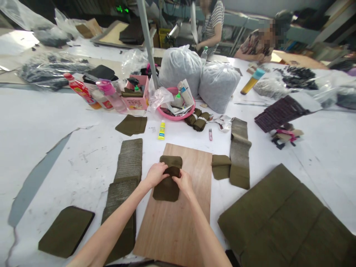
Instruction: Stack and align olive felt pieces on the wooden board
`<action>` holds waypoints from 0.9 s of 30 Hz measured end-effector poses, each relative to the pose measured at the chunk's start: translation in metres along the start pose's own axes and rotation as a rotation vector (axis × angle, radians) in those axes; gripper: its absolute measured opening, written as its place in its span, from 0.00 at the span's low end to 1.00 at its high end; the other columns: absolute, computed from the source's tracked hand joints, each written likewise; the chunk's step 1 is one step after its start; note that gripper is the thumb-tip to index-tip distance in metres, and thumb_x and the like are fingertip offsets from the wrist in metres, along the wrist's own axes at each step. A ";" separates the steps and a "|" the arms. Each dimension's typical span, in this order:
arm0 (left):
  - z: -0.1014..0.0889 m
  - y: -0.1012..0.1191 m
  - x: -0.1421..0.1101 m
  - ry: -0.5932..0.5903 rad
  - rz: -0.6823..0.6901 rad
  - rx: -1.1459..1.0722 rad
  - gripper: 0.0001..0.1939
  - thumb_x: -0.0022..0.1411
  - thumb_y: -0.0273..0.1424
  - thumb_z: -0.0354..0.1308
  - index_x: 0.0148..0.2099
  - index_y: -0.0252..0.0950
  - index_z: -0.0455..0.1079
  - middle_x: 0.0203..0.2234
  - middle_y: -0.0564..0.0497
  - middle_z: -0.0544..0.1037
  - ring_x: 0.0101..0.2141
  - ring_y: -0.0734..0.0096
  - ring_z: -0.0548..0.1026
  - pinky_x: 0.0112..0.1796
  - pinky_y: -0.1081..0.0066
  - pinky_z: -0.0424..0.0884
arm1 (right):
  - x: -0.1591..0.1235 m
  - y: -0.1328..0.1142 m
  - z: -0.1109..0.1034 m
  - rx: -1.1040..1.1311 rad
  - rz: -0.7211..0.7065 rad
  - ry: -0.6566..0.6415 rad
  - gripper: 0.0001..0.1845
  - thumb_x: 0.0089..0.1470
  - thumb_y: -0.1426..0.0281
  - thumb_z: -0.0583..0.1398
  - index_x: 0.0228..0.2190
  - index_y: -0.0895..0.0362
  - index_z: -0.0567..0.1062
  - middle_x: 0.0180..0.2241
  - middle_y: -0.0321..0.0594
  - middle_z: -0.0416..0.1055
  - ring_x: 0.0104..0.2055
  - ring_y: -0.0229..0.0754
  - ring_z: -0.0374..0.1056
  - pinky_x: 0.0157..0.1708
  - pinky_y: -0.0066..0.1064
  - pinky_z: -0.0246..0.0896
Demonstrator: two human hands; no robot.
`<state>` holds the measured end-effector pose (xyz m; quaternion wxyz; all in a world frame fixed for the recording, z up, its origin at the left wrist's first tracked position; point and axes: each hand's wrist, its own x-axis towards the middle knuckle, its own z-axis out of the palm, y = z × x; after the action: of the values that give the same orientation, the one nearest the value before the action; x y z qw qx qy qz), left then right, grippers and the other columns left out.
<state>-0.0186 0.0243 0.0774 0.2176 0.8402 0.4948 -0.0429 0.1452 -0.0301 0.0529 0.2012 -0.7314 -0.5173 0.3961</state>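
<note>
On a wooden board (191,218) in front of me lies an olive-green fabric piece (166,191) with cut corners. My left hand (157,174) and my right hand (183,182) pinch a smaller dark fabric piece (174,171) by its two sides, over the upper half of the larger one. Its near edge touches or hovers just above the cloth; I cannot tell which. Left of the board runs a row of overlapping fabric pieces (129,161). To the right, folded fabric pieces (221,167) lie beside another overlapping strip (239,148).
A yellow glue tube (161,130) and pink thread snips (210,134) lie beyond the board. Behind them stand a pink basket (178,118), a pink box (136,103), bottles and stuffed bags (180,70). Large green fabric (283,218) covers the near right. Two people sit or stand across the table.
</note>
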 end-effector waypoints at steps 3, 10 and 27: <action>0.002 -0.004 -0.001 0.025 -0.086 -0.124 0.11 0.54 0.37 0.62 0.37 0.37 0.70 0.34 0.49 0.76 0.36 0.64 0.74 0.35 0.70 0.64 | 0.000 0.006 0.004 0.190 0.001 0.027 0.06 0.43 0.69 0.61 0.28 0.55 0.72 0.23 0.32 0.68 0.26 0.39 0.63 0.27 0.29 0.56; 0.018 -0.019 -0.008 0.066 -0.285 -0.760 0.18 0.49 0.41 0.63 0.38 0.33 0.73 0.29 0.49 0.79 0.33 0.61 0.76 0.33 0.69 0.68 | 0.005 0.021 0.016 0.472 0.039 0.034 0.09 0.44 0.66 0.60 0.29 0.56 0.70 0.28 0.35 0.73 0.31 0.41 0.67 0.32 0.31 0.62; 0.022 0.038 -0.046 0.142 -0.484 -1.602 0.21 0.51 0.36 0.65 0.45 0.30 0.69 0.38 0.42 0.80 0.38 0.61 0.79 0.39 0.66 0.75 | -0.036 0.004 0.002 1.119 0.177 -0.120 0.24 0.41 0.57 0.65 0.39 0.58 0.72 0.34 0.41 0.77 0.37 0.45 0.73 0.44 0.39 0.67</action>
<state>-0.0061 -0.0378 0.0835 0.7016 0.3029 0.5548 0.3289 0.1405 -0.0645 0.0623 0.4943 -0.5301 -0.1758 0.6661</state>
